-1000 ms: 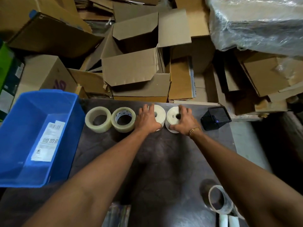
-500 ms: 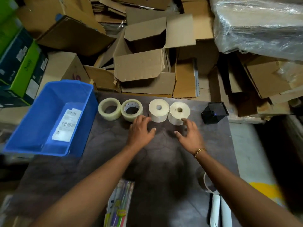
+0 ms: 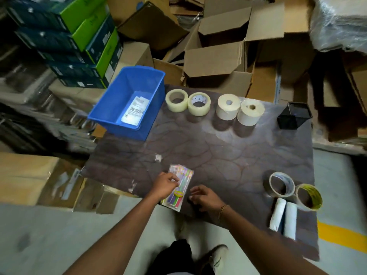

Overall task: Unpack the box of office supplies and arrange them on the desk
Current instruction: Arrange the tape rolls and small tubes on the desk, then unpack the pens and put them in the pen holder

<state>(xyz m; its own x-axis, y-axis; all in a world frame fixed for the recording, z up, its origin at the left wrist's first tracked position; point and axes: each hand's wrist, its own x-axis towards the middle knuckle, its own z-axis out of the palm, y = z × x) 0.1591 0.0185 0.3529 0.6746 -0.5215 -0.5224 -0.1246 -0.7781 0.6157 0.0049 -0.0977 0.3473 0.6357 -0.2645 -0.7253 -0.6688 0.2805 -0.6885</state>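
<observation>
Both forearms bare along whole visible length, up to wrist. Left hand bare. Right hand bare. Thin gold-coloured chain bracelet round right wrist, small links, just behind hand. Near lower frame edge: black leg garment, plain, fabric detail lost in shadow; trousers or shorts, cannot tell. Beside it, pale off-white shoe, rounded toe, dark marking on side, too blurred to read. Second pale shape higher up between arms, maybe other shoe, blurred.
</observation>
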